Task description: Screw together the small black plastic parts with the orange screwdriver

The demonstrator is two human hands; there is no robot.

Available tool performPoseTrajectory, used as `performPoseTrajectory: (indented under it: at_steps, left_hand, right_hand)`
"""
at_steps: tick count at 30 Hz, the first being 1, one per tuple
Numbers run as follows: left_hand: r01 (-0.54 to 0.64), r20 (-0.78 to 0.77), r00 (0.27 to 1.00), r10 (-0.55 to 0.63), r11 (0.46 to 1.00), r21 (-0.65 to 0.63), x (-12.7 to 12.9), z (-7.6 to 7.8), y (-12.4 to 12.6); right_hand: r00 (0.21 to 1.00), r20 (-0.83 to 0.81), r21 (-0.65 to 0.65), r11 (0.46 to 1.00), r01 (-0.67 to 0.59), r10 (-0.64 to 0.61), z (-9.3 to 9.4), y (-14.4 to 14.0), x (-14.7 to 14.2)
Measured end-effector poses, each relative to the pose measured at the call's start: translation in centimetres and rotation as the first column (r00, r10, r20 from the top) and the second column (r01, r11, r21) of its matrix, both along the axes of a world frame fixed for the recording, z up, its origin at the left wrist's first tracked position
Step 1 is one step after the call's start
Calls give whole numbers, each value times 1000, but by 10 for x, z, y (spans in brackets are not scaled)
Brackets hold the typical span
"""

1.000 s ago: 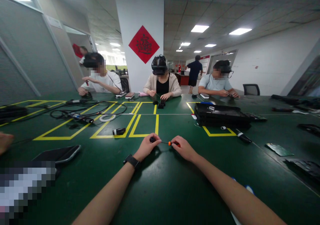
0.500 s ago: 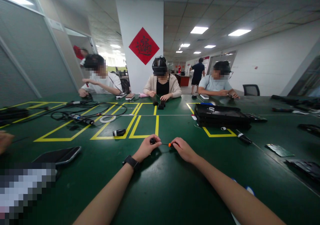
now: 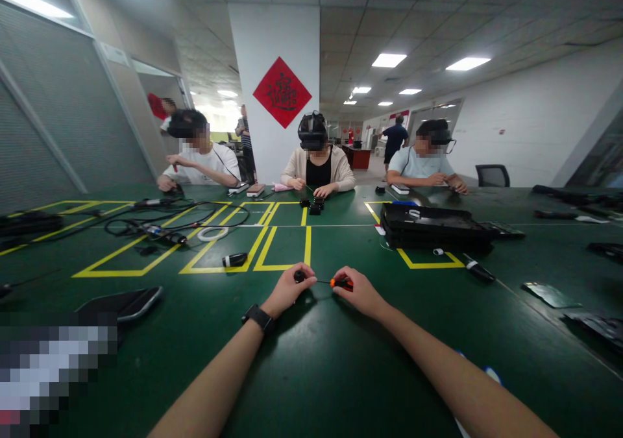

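My left hand (image 3: 289, 289) is closed round a small black cylindrical part (image 3: 299, 275), held just above the green table. Its far end shows between thumb and fingers; the rest is hidden. In my right hand (image 3: 357, 290) is a screwdriver (image 3: 343, 284) with an orange and black handle. Its thin shaft points left, and the tip reaches the black part at my left fingertips. Whether the tip sits inside that part is too small to tell.
A black tray stack (image 3: 433, 225) stands ahead on the right. Cables (image 3: 160, 230), a white ring (image 3: 213, 233) and a black cylindrical piece (image 3: 235, 259) lie ahead on the left. Circuit boards (image 3: 549, 294) lie at the right. Several people sit across the table.
My right fingers have loosened and shifted on the screwdriver, so more of its handle shows. The left hand keeps its hold. The whole view has moved slightly.
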State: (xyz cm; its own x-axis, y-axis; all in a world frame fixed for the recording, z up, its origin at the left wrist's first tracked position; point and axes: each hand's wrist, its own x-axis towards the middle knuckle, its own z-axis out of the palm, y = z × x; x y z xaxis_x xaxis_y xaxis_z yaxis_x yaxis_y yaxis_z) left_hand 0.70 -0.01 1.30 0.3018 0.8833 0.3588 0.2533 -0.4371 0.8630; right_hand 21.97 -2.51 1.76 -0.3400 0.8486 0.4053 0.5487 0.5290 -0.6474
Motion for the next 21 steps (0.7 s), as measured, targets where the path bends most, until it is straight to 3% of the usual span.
performPoseTrajectory:
  at_steps: [8,14,21]
  left_hand:
    - [5,37,999,-5,1000,-12,0,0,0]
    - [-44,37,998,45,998,-38,1,-4,1]
    - [13,62,998,-8,997,-71,0,-6,3]
  right_hand:
    - [996,90,73,997,-21,15,-6,3,1]
    - [997,74,58,998,-2,-2,-2,1,1]
    - [994,105,37,999,-9,5,-2,2,1]
